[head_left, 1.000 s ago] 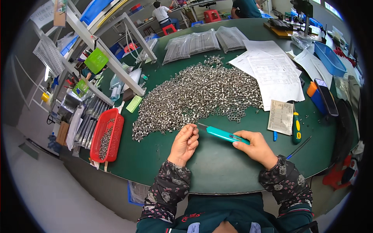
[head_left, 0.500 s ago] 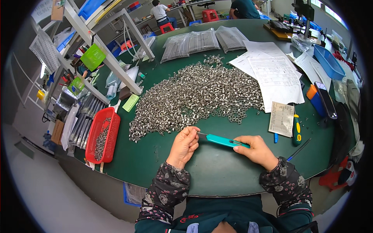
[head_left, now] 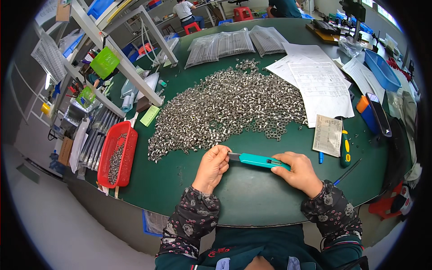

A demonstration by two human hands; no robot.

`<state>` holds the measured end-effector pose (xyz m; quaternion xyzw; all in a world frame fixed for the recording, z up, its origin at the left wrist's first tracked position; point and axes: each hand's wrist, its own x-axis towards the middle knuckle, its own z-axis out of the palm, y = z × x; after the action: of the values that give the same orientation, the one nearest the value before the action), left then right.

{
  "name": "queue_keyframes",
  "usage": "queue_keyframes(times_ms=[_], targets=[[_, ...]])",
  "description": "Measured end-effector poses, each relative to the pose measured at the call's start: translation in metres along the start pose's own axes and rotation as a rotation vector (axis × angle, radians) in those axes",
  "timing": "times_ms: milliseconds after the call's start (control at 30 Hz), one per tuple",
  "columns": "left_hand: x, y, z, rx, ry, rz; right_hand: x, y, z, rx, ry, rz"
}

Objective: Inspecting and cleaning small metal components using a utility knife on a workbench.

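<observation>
A teal utility knife (head_left: 258, 159) lies across my right hand (head_left: 300, 173), whose fingers and thumb wrap round its handle. Its dark blade sticks out to the left and meets the fingertips of my left hand (head_left: 211, 166). That hand is closed in a pinch at the blade's tip; what is between its fingers is too small to make out. Just beyond both hands spreads a big heap of small silvery metal rings (head_left: 225, 108) on the green tabletop (head_left: 252, 198).
To the left stands a red plastic basket (head_left: 129, 157) with metal rings inside. Papers (head_left: 320, 94), a card (head_left: 327, 135), a green-yellow screwdriver (head_left: 345, 150) and a phone (head_left: 379, 114) lie right. Bagged tubes (head_left: 234, 44) lie behind the heap; a metal shelf frame (head_left: 121, 63) rises at left.
The knife stays at my left fingertips, with both hands nearly still. My right fingers have shifted slightly on the handle, and the whole view has moved a little.
</observation>
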<state>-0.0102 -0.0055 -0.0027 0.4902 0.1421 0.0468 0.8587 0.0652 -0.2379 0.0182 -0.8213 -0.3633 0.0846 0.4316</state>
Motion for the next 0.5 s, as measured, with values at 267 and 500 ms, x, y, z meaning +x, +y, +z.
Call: queue_keyframes(times_ms=[267,500], targets=[[-0.002,0.0032,0.0036,0.059,0.04,-0.01,-0.0003,-0.0025,-0.0011,-0.035,0.012,-0.002],[-0.0024,0.006,0.004,0.109,0.062,-0.034,-0.0007,-0.0017,-0.0009,-0.09,0.043,-0.04]])
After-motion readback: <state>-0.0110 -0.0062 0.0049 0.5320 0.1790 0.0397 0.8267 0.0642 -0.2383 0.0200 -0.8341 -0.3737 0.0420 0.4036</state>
